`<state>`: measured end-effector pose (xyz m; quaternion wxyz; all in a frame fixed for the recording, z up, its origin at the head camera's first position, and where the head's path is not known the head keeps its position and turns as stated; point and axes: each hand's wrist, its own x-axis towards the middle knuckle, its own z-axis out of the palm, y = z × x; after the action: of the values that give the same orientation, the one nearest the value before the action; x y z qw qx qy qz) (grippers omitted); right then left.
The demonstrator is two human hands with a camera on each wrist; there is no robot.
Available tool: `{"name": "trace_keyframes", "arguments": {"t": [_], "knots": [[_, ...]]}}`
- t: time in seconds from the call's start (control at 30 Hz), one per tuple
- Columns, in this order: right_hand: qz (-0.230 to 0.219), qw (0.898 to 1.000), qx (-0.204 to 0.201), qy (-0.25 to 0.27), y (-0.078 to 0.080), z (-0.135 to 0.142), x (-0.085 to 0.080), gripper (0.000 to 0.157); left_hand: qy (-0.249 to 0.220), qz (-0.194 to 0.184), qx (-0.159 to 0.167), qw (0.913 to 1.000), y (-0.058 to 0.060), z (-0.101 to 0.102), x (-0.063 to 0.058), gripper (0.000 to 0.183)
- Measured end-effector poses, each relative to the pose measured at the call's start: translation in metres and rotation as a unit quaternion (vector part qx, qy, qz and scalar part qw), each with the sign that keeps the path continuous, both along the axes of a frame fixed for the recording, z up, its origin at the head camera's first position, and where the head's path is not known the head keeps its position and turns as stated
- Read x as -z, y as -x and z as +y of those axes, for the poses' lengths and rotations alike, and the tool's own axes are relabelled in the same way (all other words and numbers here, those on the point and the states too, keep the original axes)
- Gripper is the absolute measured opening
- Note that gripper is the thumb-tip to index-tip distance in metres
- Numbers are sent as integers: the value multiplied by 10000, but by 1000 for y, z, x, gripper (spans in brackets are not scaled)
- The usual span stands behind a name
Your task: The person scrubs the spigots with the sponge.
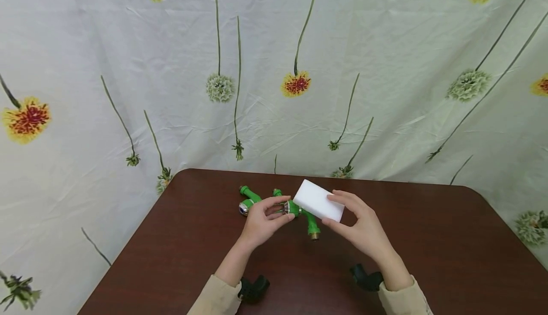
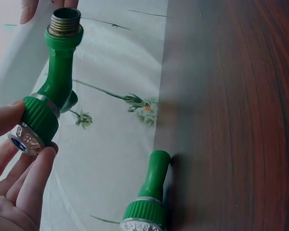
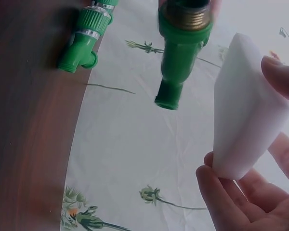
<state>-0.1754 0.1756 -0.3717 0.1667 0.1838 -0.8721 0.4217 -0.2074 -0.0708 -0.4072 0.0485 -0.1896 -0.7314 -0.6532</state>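
Note:
My left hand (image 1: 262,223) pinches the ribbed, silver-ringed knob of a green tap (image 2: 59,74). The tap is held above the table, its brass threaded end turned towards the right hand's side. In my right hand (image 1: 364,228) is a white sponge block (image 1: 316,200), gripped between thumb and fingers along its edges. The sponge (image 3: 248,110) is beside the tap, and a gap shows between them in the right wrist view. A second green tap (image 1: 251,194) lies on the table beyond the left hand.
The dark brown wooden table (image 1: 180,248) has rounded far corners. Behind it hangs a pale cloth (image 1: 265,129) printed with flowers. Black straps with mounts (image 1: 254,289) are on both wrists, below beige sleeves (image 1: 217,297).

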Motion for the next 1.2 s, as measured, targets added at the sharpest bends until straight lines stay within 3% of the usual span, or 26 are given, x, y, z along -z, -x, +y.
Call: {"name": "trace_keyframes", "arguments": {"t": [0.27,0.7,0.8,0.93,1.0,1.07,1.2], "knots": [[17,10000,-2,-91,-2,-2,-1,49,387,-78,-125,9991,0,-1,1,39],[297,9978,-165,-562,-1,-4,1,46,-301,-529,109,9981,2,-2,-2,43],[552,9957,193,-712,3,1,3,43,-346,-515,130,9980,2,-3,-4,43],[772,9891,1103,-601,8,9,4,42,-402,-564,108,9975,1,-3,-6,42],[768,9881,1251,-459,8,10,4,42,-412,-601,78,9973,1,-3,-7,42],[733,9909,1067,-365,7,8,4,42,-413,-610,60,9973,1,-3,-8,42],[605,9971,210,-407,2,1,2,42,-380,-522,8,9979,2,-3,-7,42]]}}
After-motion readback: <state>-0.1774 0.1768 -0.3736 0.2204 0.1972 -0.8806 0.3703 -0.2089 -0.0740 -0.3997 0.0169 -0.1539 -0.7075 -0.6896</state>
